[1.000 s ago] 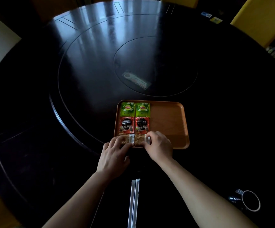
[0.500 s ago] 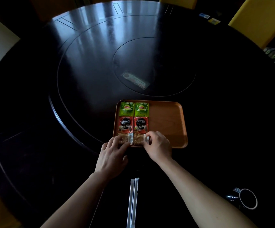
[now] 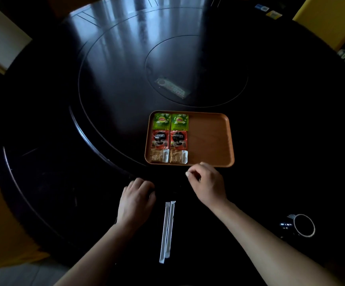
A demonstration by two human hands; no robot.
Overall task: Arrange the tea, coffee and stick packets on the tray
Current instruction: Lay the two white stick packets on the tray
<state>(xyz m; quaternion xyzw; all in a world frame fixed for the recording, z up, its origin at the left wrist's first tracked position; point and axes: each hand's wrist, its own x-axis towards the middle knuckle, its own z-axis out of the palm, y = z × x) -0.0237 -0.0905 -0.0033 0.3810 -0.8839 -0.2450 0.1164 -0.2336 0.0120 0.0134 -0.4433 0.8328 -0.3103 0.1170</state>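
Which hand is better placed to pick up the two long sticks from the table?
Probably the left hand: it lies right beside the far end of the sticks. The right hand is farther off, by the tray rim.

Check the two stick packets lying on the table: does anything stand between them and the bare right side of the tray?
No object does. The stick packets lie nearer the person than the tray; only the right hand hovers over the gap, beside the tray's near rim.
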